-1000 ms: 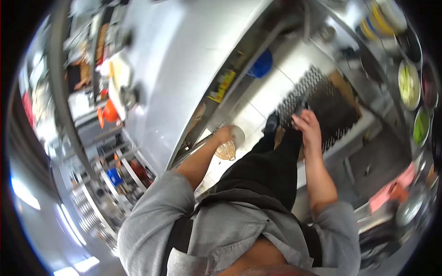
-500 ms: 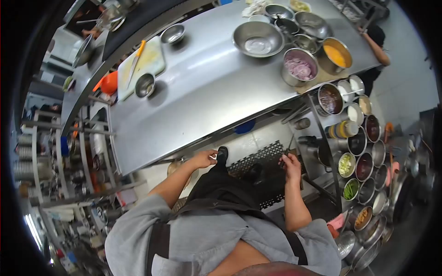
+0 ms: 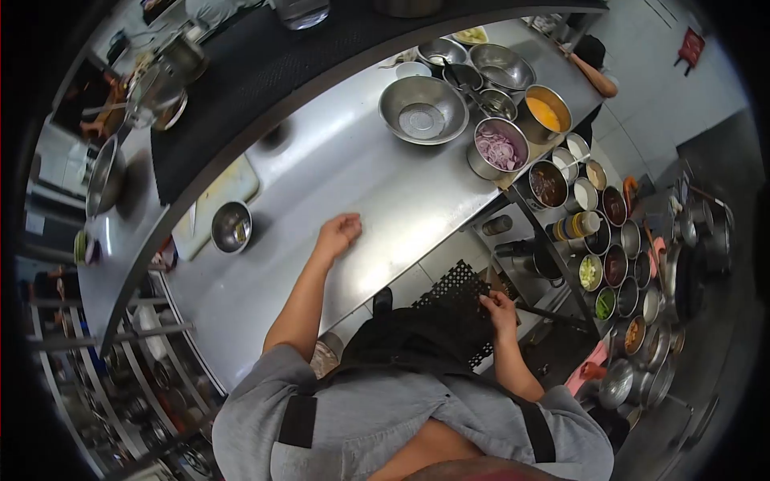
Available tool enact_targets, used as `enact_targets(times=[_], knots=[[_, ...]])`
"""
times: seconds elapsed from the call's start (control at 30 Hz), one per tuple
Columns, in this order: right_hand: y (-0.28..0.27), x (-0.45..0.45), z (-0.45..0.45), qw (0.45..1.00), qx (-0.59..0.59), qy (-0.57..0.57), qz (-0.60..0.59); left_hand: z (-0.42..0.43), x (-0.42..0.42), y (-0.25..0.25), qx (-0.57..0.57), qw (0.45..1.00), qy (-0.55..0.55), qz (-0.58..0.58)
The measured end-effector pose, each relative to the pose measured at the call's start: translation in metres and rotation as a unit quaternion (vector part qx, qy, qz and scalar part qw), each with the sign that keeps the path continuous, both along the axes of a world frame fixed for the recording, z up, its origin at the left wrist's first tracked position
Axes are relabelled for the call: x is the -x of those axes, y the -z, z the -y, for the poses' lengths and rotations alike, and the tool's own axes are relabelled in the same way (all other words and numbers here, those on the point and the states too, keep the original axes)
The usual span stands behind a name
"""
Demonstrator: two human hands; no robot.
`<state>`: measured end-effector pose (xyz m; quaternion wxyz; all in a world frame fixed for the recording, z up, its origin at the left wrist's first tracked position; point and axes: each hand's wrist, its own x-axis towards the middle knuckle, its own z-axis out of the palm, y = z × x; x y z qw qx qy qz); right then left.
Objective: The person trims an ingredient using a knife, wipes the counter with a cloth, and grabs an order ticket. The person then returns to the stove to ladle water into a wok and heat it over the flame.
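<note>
My left hand (image 3: pixel 340 234) is over the steel worktable (image 3: pixel 353 188), its fingers loosely bent and apart, with nothing visible in them. The nearest thing to it on the table is a small metal bowl (image 3: pixel 232 228) with a few bits inside, beside a cutting board (image 3: pixel 241 186). My right hand (image 3: pixel 502 313) is low in front of the dark apron (image 3: pixel 425 337), near the table's right end. Its thumb and fingers are pinched together. A thin strip shows just above the fingertips, too unclear to name.
A large metal bowl (image 3: pixel 423 110), a pot of sliced red onion (image 3: pixel 497 148) and a pot of orange liquid (image 3: pixel 545 111) crowd the far right. Several sauce and ingredient pots (image 3: pixel 614 264) line the right side. An overhead shelf (image 3: pixel 265 88) crosses the left. Another person's arm (image 3: pixel 592 76) rests at the far end.
My left hand has moved forward, from in front of the table's edge to over its top. My right hand stays low, its fingers still pinched. The view has shifted, and the overhead shelf covers more of the table.
</note>
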<state>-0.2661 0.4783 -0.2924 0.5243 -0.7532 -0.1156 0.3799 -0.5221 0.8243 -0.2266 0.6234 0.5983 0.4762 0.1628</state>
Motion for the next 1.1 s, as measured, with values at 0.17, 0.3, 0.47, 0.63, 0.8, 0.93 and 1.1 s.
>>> enact_targets(times=[0.17,0.3,0.47,0.63,0.8,0.93,1.1], knots=[[-0.014,0.005,0.009,0.997,0.061,0.038,0.032,-0.102,-0.068,-0.044,-0.081,0.997,0.006,-0.005],[0.017,-0.013,0.009,0.990,0.127,0.019,0.062,-0.182,-0.140,-0.061,-0.212,0.975,0.017,-0.070],[0.044,-0.055,-0.019,0.987,0.154,0.022,0.038,-0.287,-0.230,-0.049,-0.378,0.903,0.074,-0.188],[0.054,-0.092,-0.033,0.979,0.203,0.027,0.011,-0.360,-0.320,-0.039,-0.381,0.888,0.101,-0.237],[0.093,-0.105,-0.006,0.972,0.228,0.057,-0.007,-0.431,-0.379,0.003,-0.461,0.793,0.142,-0.371],[0.102,-0.102,0.002,0.960,0.268,0.079,-0.017,-0.451,-0.410,0.019,-0.481,0.743,0.161,-0.437],[0.105,-0.083,-0.003,0.951,0.300,0.067,-0.043,-0.467,-0.401,0.036,-0.491,0.733,0.188,-0.431]])
